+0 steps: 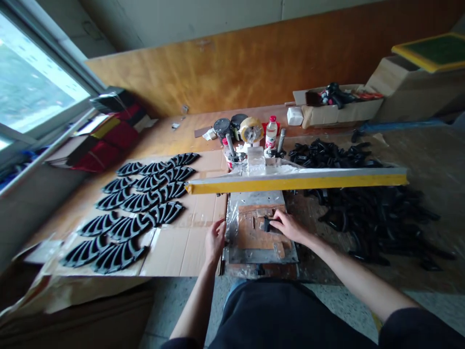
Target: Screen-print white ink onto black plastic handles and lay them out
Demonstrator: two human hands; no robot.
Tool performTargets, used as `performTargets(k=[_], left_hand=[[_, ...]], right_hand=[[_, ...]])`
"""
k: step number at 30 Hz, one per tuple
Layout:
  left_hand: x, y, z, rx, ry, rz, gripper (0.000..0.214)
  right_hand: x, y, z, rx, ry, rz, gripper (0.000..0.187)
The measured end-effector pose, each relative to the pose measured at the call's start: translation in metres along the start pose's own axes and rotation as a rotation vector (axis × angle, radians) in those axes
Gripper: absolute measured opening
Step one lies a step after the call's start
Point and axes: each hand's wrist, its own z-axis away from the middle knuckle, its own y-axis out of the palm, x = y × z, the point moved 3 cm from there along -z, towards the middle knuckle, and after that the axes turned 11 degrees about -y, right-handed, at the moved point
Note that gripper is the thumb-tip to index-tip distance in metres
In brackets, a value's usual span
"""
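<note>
My right hand (287,227) pinches a small black plastic part (267,224) over the wooden block (247,237) of a fixture. Under that block is a metal plate (279,255). At the plate's left edge, my left hand (215,237) has its fingers curled together; whether anything is in them is hidden. Above the fixture stretches a long bar with a yellow face (298,183), fixed to a metal press head (256,160). Black curved, ribbed parts (141,201) lie in rows on cardboard to the left. A heap of black parts (378,218) spreads to the right.
Behind the press stand a tape roll (252,130), a red-capped bottle (271,133) and dark tubs (223,128). An open cardboard box (341,110) holds mixed items at the back right. Red and black binders (101,140) lie by the window. The cardboard sheet (170,252) reaches the bench's front edge.
</note>
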Motion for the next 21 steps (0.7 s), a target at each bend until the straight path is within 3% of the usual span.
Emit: performTargets(k=[3,6,8,11,14,16,18,21], left_hand=[[-0.033,0.001,0.000,-0.108,0.143,-0.028,0.037],[-0.070,-0.007,-0.003,-0.164,0.250,0.038,0.034],[-0.101,-0.014,0.000,-0.171,0.302,0.123,0.033],[-0.152,-0.020,0.011,-0.181,0.400,0.295,0.032],[-0.193,-0.015,0.024,0.005,0.423,0.499,0.036],[-0.206,-0.010,0.033,0.125,0.401,0.564,0.041],[-0.203,-0.009,0.042,0.146,0.382,0.568,0.045],[-0.173,-0.012,0.053,0.186,0.273,0.521,0.052]], right_hand=[[0.026,0.015,-0.024,0.061,-0.089,0.330,0.017],[0.036,0.018,-0.037,0.048,-0.162,0.552,0.017],[0.039,0.019,-0.039,0.020,-0.237,0.559,0.014],[0.042,0.027,-0.036,0.000,-0.420,0.475,0.039],[0.046,0.041,-0.026,0.122,-0.595,0.374,0.055],[0.048,0.044,-0.014,0.234,-0.662,0.256,0.043],[0.043,0.032,-0.001,0.242,-0.603,0.086,0.029],[0.012,-0.017,0.012,-0.092,-0.216,-0.095,0.022]])
